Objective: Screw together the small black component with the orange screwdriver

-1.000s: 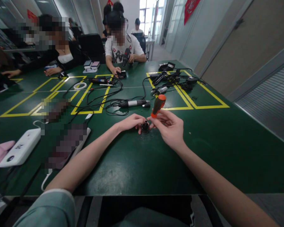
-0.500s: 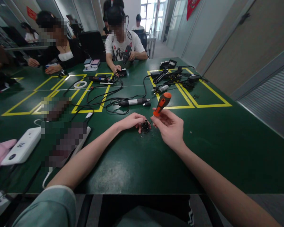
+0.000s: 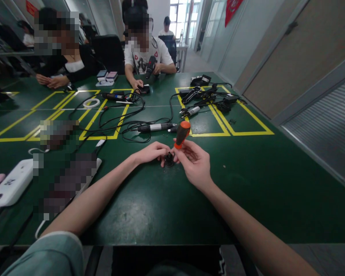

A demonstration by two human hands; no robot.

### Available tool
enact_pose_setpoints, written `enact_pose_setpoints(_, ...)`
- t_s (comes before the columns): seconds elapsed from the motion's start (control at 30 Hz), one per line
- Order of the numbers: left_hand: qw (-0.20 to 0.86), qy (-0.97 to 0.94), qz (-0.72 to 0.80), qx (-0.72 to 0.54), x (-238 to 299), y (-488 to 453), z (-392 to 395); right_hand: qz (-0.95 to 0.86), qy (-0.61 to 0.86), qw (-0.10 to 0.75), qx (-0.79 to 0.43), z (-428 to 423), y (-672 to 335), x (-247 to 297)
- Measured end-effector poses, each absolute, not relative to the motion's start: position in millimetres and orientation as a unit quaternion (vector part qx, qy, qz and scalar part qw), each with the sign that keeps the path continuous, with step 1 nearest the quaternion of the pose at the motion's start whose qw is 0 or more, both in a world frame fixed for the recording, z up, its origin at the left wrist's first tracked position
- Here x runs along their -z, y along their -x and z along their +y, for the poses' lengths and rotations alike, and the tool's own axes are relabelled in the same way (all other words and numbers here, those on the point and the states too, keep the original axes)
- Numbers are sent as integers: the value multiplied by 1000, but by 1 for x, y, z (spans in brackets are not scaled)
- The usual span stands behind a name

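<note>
The left hand (image 3: 153, 152) grips a small black round part (image 3: 168, 160); the right hand (image 3: 196, 160) pinches an orange-and-black bulb-handled screwdriver (image 3: 182, 134). It seems light and stiff, best held by its handle (image 3: 184, 128).

You have one left hand (image 3: 152, 152), one right hand (image 3: 197, 163), one screwdriver (image 3: 183, 132) and one small black part (image 3: 169, 161). On your one green table (image 3: 155, 207) you can count one white ring (image 3: 84, 104), one long black-and-silver tool (image 3: 156, 127) and two pixelated dark items (image 3: 73, 178); beyond it, you see two red banners (image 3: 232, 10).
</note>
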State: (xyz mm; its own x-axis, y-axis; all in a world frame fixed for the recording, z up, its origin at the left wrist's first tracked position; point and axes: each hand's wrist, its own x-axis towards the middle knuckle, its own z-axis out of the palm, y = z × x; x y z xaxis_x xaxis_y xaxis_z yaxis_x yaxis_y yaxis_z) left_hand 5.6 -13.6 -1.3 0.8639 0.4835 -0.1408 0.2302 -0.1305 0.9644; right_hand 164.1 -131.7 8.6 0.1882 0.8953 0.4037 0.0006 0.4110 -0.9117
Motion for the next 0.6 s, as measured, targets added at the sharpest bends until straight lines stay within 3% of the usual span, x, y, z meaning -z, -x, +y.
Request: enact_pose_setpoints(0.6, 598, -756, 247, -98, 0, -7, -12, -493, 397, 681, -368, -122, -160, -3)
